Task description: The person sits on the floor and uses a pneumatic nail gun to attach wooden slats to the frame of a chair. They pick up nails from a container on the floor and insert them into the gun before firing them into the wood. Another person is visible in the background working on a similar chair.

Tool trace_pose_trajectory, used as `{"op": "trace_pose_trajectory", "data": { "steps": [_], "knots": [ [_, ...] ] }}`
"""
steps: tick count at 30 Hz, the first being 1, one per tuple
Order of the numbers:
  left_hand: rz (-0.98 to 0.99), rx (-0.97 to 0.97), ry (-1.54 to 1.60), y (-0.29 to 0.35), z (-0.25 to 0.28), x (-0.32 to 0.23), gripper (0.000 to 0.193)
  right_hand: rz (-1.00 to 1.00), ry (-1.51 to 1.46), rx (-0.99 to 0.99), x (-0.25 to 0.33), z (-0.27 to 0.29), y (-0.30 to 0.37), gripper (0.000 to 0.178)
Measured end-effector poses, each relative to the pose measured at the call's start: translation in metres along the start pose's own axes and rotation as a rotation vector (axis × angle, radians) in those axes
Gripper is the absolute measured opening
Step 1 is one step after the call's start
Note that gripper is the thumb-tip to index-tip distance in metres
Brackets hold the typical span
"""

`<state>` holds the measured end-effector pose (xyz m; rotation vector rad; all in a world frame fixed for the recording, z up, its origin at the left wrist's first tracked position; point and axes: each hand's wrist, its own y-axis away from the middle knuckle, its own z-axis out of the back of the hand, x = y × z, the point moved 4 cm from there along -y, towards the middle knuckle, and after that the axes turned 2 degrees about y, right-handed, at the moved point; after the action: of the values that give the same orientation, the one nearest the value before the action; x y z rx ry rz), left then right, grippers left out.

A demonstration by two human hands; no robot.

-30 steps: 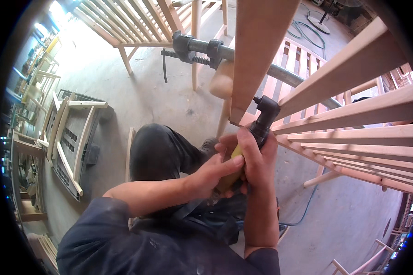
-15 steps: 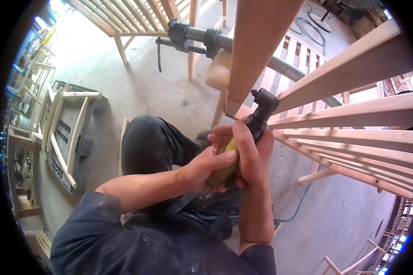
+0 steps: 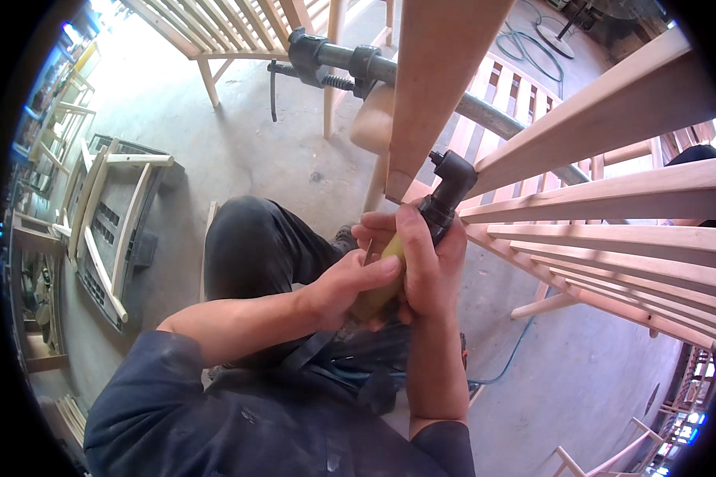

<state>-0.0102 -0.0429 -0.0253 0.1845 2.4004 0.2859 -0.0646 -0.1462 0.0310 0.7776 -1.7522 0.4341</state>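
Note:
A right-angle power driver [image 3: 446,187] with a black angled head and a yellow-green body is held in front of my chest, its short tip pointing up and left. My right hand [image 3: 433,262] is wrapped round it just below the head. Against the other side of the body, my left hand [image 3: 356,274] is closed, with the thumb lying along it. A thin dark sliver shows between the left fingers, too small to name. The driver head is close to the lower end of a broad wooden board [image 3: 441,87]. My hands hide the tool's lower end.
A pipe clamp [image 3: 338,57] crosses behind the board. Wooden slats [image 3: 612,238] fan out to the right. At left, curved wooden frames [image 3: 131,226] lie on a dark pallet. A blue hose [image 3: 507,366] runs over the floor, and a slatted bench [image 3: 231,32] stands at the back.
Both hands and the driver have shifted slightly left and up in the picture, along with the surroundings. The grip looks much the same; the thin sliver between the left fingers shows more plainly.

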Motion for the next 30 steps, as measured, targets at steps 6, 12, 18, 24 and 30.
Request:
{"op": "trace_pose_trajectory", "data": {
  "steps": [6, 12, 18, 24, 30],
  "knots": [
    [-0.083, -0.031, -0.002, -0.003, -0.005, 0.002, 0.061, 0.018, 0.051, 0.056, 0.002, 0.005, -0.002, 0.029],
    [-0.092, -0.024, -0.009, -0.001, -0.006, 0.003, 0.060, -0.001, 0.018, 0.036, -0.001, 0.005, -0.002, 0.027],
    [-0.090, -0.064, -0.043, 0.001, -0.011, -0.006, 0.056, -0.011, 0.062, 0.023, -0.001, 0.004, -0.003, 0.028],
    [-0.050, -0.053, -0.001, -0.002, 0.002, -0.011, 0.056, 0.030, -0.003, -0.011, 0.000, -0.003, -0.008, 0.025],
    [-0.088, -0.176, -0.174, 0.001, -0.002, -0.012, 0.060, 0.068, 0.018, 0.019, -0.002, -0.002, -0.010, 0.034]
  ]
}}
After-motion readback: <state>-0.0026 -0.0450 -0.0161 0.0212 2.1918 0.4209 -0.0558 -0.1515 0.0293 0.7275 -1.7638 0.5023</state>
